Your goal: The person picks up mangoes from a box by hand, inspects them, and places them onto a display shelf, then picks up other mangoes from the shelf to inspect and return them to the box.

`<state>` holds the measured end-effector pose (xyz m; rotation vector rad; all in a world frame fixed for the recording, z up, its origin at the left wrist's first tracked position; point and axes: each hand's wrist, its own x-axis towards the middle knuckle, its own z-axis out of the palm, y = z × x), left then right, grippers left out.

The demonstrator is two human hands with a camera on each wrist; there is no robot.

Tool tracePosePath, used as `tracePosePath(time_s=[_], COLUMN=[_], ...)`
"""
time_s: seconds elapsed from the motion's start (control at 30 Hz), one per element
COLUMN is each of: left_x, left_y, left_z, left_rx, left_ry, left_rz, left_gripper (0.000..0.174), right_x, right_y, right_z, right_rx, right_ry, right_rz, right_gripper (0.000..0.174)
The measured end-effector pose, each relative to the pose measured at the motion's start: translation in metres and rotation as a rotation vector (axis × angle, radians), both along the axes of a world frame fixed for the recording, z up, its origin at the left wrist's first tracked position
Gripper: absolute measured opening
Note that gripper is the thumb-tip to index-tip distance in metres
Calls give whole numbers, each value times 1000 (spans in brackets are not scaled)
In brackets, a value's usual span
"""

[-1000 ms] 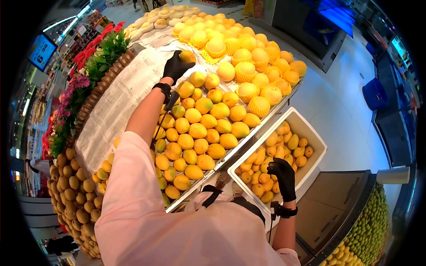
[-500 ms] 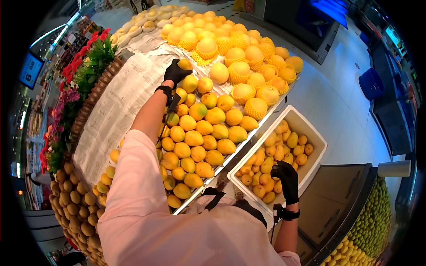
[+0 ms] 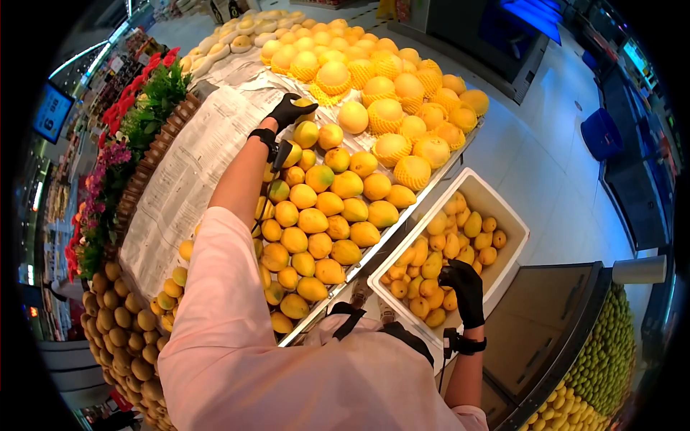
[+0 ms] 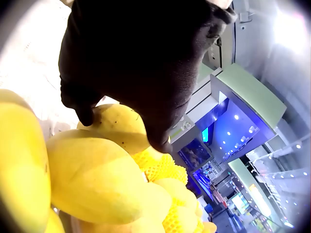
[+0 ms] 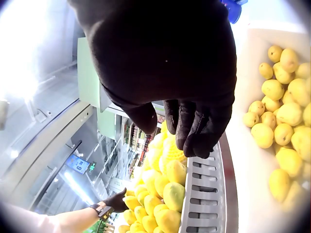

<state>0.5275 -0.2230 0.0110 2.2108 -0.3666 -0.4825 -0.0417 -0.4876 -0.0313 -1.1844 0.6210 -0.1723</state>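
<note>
The black-gloved left hand [image 3: 289,112] is at the upper end of the pile of yellow mangoes, holding a mango [image 3: 308,108] beside the top ones. In the left wrist view, the fingers and thumb of the left hand [image 4: 131,63] span that mango [image 4: 119,127] from both sides, with a larger mango [image 4: 92,174] close against it. Over the white foam box [image 3: 496,287] hangs the right hand [image 3: 463,291], also gloved in black. The right wrist view shows that hand [image 5: 170,73] with loosely bent fingers and nothing in them.
Net-wrapped round yellow fruit [image 3: 392,147] lies beyond the mangoes. Newspaper [image 3: 180,165] covers the stand on the left, edged by a brown border and flowers [image 3: 154,93]. Kiwis [image 3: 118,320] are piled at lower left; a dark-edged cabinet [image 3: 539,309] stands at right.
The left hand has brought its mango down against the top of the pile, and its fingers look flatter over it. The head view has shifted slightly. The right hand has hardly moved.
</note>
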Motion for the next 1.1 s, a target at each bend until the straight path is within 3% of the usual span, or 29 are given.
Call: tracePosePath(time_s=[0.1,0.27,0.37,0.57,0.6,0.63,0.83,1.0,1.1], left_x=[-40,-33,-18,-19,5,-27,-35,-66,-136], left_y=[-7,-7,-8,-15,-10,-15,-4,4,-12], left_z=[44,29,2,2,-22,11,39,50,73], left_rx=[-34,-90,-82,8,1,-39,-126,-294,-402], left_ry=[145,81,-85,-194,-351,-297,-508,-409,-310], left_rz=[163,113,100,186,208,255,338,231,228], left_gripper=[77,73,71,79,77,73,46,33,37], right_x=[-5,-11,-14,-21,-25,-29,-52,-67,-74], right_y=[0,1,0,-7,-8,-12,-35,-44,-45], right_z=[1,0,0,-3,-5,-10,-35,-73,-104], right_rx=[5,29,24,-25,-44,-43,-66,-31,-146], right_ry=[19,24,19,-12,-18,-8,142,228,117], right_rz=[-8,-3,9,9,4,0,6,-30,1], right_gripper=[32,33,33,30,30,30,27,20,17])
